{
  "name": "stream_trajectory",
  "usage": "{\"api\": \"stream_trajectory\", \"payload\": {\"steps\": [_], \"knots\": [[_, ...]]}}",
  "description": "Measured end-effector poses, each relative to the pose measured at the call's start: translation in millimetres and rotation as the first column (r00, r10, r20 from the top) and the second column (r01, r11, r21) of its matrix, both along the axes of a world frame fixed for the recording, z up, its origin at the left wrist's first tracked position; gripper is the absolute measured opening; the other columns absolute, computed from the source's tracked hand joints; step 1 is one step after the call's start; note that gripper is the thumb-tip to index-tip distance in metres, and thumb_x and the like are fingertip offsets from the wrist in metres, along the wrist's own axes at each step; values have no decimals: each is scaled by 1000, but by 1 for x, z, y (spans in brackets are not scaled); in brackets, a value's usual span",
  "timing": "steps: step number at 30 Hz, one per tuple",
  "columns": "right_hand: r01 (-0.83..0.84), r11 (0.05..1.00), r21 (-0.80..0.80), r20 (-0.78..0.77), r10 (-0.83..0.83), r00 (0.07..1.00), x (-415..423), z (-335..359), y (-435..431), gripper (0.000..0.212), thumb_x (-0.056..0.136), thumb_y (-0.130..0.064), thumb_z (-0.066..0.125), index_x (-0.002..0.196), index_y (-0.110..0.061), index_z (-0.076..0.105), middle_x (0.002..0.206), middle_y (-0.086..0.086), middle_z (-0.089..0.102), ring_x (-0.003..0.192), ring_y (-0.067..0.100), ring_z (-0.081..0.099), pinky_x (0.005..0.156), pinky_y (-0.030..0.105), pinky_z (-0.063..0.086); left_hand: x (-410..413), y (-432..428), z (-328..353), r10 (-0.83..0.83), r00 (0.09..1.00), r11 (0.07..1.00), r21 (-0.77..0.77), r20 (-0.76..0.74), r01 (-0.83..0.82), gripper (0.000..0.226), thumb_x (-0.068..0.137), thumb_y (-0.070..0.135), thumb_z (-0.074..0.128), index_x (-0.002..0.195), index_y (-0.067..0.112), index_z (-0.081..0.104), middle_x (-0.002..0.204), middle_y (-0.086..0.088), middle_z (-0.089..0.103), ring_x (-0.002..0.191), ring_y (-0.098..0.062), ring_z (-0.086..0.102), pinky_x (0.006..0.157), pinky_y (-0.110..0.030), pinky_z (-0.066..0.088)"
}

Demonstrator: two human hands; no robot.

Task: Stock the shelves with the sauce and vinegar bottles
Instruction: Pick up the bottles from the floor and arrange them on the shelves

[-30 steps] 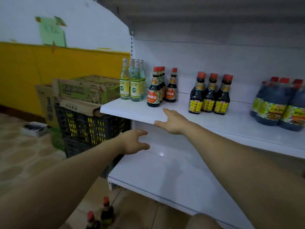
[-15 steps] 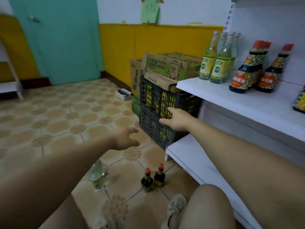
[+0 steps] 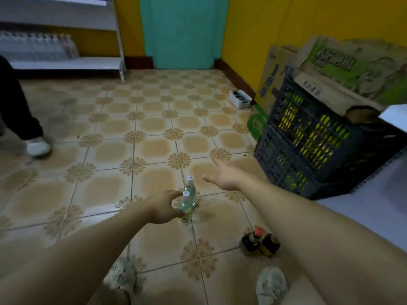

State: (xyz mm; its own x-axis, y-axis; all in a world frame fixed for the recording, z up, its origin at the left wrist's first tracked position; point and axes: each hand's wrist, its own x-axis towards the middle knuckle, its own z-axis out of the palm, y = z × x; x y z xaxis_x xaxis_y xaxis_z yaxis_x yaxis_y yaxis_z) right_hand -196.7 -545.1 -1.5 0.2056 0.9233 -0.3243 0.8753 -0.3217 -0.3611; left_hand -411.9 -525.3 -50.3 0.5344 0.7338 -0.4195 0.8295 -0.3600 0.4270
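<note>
**Floor stock: two vinegar bottles, pair of sauce bottles**

Item 1. Nearer vinegar bottle (image 3: 186, 209): clear, green-tinted, with a slim round body, narrow neck and white cap. It stands upright on the tiled floor (image 3: 110, 150), long axis vertical, cap up. The left hand (image 3: 163, 206) curls round its shoulder, thumb by the neck. This looks like a grasp, though the fingertips are partly hidden.

Item 2. Farther vinegar bottle (image 3: 190, 189): same type, upright, just behind item 1, untouched.

Item 3. Pair of sauce bottles (image 3: 251, 242): dark, glossy and squat, with one red cap visible. They stand upright, side by side, beside the right forearm.

Right hand (image 3: 224, 176): released, fingers spread, held out past the vinegar bottles and touching neither.

Adjacent: dark plastic lattice crate (image 3: 308, 146) with a printed cardboard box (image 3: 352, 69) on top.
</note>
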Motion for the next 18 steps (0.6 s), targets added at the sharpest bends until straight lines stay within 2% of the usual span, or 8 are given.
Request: {"api": "stream_trajectory", "payload": {"steps": [2, 5, 9, 15, 18], "knots": [[-35, 999, -36, -22, 34, 999, -9, -26, 20, 84, 84, -64, 52, 150, -21, 22, 156, 6, 26, 138, 30, 32, 104, 41, 33, -9, 16, -23, 45, 999, 998, -46, -19, -46, 77, 82, 49, 61, 147, 25, 26, 153, 1, 29, 137, -20, 32, 108, -33, 29], [-46, 994, -95, -77, 39, 996, -16, -73, 45, 82, 85, -62, 52, 150, -21, 23, 154, 8, 28, 136, 30, 34, 101, 39, 34, -11, 42, -63, 122, 992, 982, -141, -20, -124, 78, 83, 47, 62, 148, 25, 24, 154, -1, 26, 138, -22, 30, 110, -34, 29], [-19, 985, -173, -164, -9, 986, -20, -140, 74, 82, 85, -55, 57, 151, -26, 17, 152, 8, 33, 132, 29, 40, 92, 35, 38, 0, 73, -117, 199, 980, 952, -235, -2, -194, 78, 84, 43, 62, 148, 23, 22, 154, -3, 27, 137, -23, 33, 105, -29, 30], [-14, 975, -222, -211, -34, 977, -34, -218, 110, 78, 91, -37, 55, 152, -35, 6, 134, 11, 51, 103, 29, 55, 74, 32, 42, 9, 96, -178, 163, 986, 943, -288, -36, -167, 81, 83, 42, 64, 149, 22, 20, 154, -4, 26, 138, -23, 29, 109, -33, 28], [5, 981, -195, -195, -43, 980, -45, -241, 122, 66, 92, -26, 51, 150, -30, 20, 145, 10, 43, 119, 32, 50, 87, 35, 43, 11, 103, -189, 132, 991, 944, -300, -33, -136, 78, 83, 40, 65, 147, 21, 25, 150, -6, 32, 134, -25, 34, 107, -34, 31]]}}
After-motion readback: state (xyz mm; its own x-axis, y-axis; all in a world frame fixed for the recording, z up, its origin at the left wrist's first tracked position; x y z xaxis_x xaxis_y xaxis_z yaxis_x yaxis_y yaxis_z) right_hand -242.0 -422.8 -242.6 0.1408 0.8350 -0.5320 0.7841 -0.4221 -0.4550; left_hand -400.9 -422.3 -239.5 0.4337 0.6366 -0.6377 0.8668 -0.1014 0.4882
